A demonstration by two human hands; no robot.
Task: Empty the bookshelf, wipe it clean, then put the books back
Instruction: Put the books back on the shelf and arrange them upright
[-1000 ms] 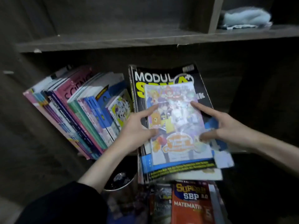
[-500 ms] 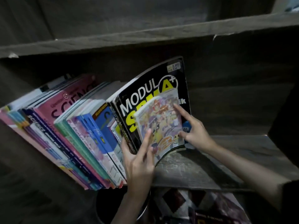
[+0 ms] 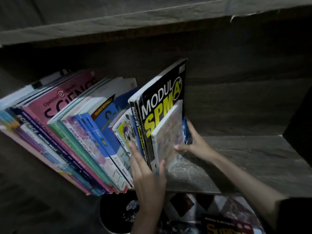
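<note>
The wooden shelf (image 3: 244, 149) carries a leaning row of books (image 3: 76, 135). At its right end stands the black Modul SPM book (image 3: 162, 102), the left hand (image 3: 148, 179) gripping its spine edge, the right hand (image 3: 197, 144) pinching the thin colourful booklet (image 3: 168, 137) against its cover.

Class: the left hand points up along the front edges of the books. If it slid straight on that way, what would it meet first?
Probably nothing new: the left hand already touches the black book; depth unclear.

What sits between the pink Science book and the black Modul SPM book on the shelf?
In the head view, several leaning books fill that stretch between the Science book and the Modul SPM book: green- and white-spined ones, then blue Fokus books.
</note>
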